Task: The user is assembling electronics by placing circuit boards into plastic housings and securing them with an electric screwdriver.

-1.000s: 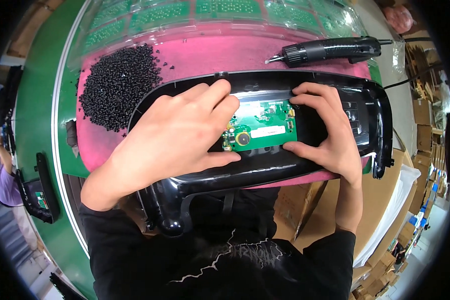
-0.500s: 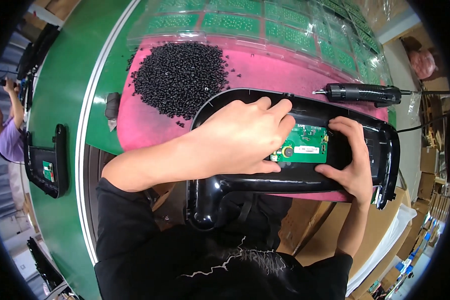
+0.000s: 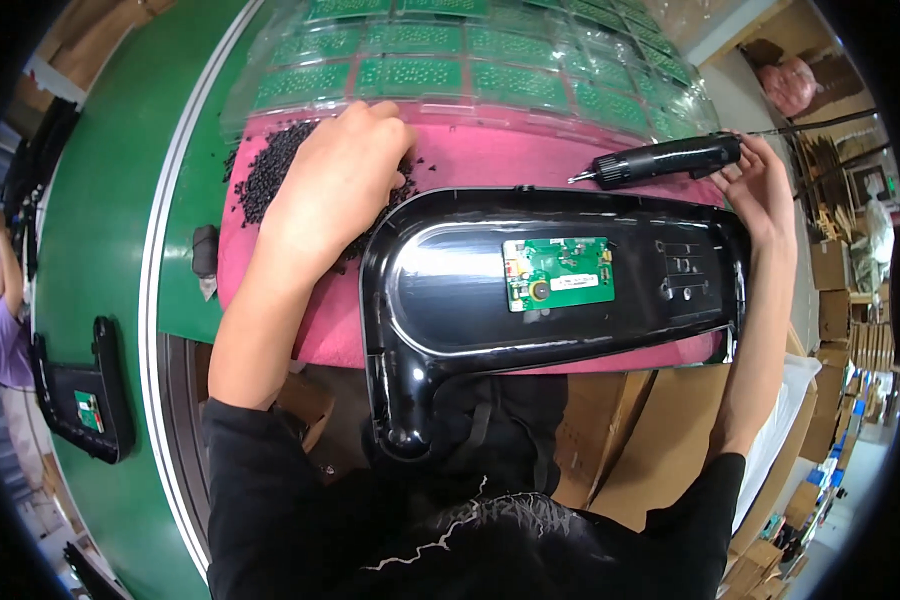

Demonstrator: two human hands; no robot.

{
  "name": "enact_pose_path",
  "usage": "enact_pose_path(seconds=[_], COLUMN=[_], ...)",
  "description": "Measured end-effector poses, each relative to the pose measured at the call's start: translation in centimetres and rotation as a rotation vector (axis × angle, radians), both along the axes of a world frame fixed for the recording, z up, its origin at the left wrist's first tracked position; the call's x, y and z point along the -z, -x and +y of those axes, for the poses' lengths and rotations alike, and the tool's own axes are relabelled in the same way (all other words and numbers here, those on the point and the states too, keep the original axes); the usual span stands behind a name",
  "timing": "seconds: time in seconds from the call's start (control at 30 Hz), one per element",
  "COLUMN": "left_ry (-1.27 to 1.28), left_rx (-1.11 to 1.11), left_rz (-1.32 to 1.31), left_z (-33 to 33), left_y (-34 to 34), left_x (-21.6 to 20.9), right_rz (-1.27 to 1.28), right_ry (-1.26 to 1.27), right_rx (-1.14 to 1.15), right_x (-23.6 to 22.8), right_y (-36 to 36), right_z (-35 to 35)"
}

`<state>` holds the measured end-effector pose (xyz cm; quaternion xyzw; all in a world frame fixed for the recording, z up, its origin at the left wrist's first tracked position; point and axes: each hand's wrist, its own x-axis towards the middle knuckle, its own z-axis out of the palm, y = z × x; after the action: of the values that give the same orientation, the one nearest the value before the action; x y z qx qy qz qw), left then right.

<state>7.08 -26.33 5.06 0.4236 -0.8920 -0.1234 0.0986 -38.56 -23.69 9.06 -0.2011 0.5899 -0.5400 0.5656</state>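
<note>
Green circuit board (image 3: 575, 270): is lying parts-up in the black shell, well apart from both hands, between them from left to right and nearer the person's body.
Black shell (image 3: 460, 270): is resting hollow side up on the pink mat (image 3: 500, 150), its lower-left arm jutting past the mat's edge.
Left hand (image 3: 345, 170): is reaching over the screws with fingers curling; its fingertips are partly hiding, so I cannot tell whether this grip is pinching anything.
Small black screws (image 3: 265, 180): are heaping beneath and left of that grip.
Right hand (image 3: 765, 195): is touching the rear end of the power screwdriver; I cannot tell whether this grip is clamping it.
Power screwdriver (image 3: 660, 160): is extending leftward from the right grip, bit pointing left, beyond the shell.
</note>
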Motion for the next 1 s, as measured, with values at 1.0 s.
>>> enact_pose_path(seconds=[1.0], left_ry=[-0.472], left_rx=[0.319], left_rz=[1.045], left_z=[4.4], left_y=[6.2], left_x=[-2.6], right_rz=[-0.332], right_ry=[0.959], right_rx=[0.121], right_x=[-5.7], right_y=[-19.6], right_z=[8.1])
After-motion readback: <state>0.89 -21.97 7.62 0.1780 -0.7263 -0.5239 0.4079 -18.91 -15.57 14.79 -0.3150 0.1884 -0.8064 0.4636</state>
